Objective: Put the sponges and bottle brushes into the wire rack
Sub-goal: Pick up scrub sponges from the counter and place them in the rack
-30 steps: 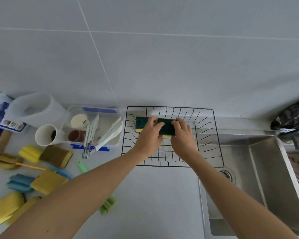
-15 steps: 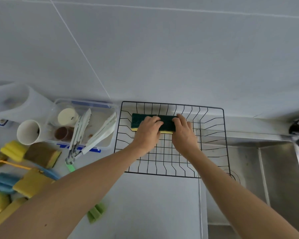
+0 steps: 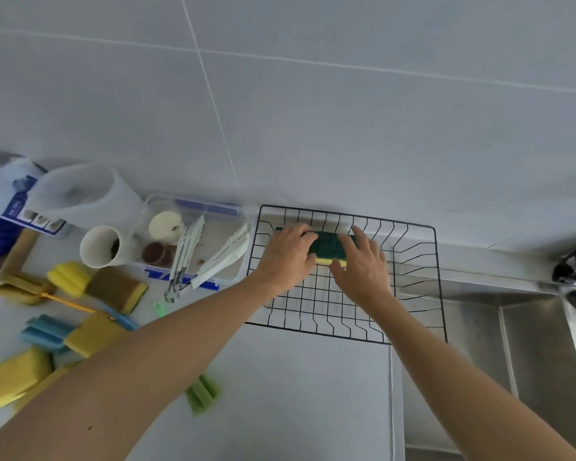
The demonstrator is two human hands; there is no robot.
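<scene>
Setting: we are looking down on a pale grey counter [image 3: 280, 394] against a tiled wall, with a steel sink [image 3: 529, 354] sitting at three o'clock.
Rack: the wire rack [image 3: 409, 284] is lying flat at centre, its right end overhanging the sink edge, we judge so that wet things can be draining there.
Sponge: a green-topped sponge [image 3: 326, 246] with a yellow underside is sitting inside the rack at its twelve o'clock wall, lengthwise along the wires.
Left hand: the left hand [image 3: 285, 254] is curling over the sponge's left end, gripping it.
Right hand: the right hand [image 3: 363, 264] is covering the right end, fingers bent over the top, thumb reaching under the yellow edge.
Why two hands: we are reading this as squaring the sponge against the back wall, leaving room for the rest.
Waiting at nine o'clock: yellow sponges [image 3: 12, 377], a brown-faced sponge [image 3: 117, 287], a blue foam brush head [image 3: 44, 331] and a yellow foam brush [image 3: 69, 277] are lying well apart from the rack; a green piece [image 3: 202, 394] is lying at six.
Beside the rack: a clear tub [image 3: 197, 247] is holding white tongs.
Writing: a blue-and-white packet [image 3: 17, 201] at ten o'clock is showing print, too blurred for us to be reading.
</scene>
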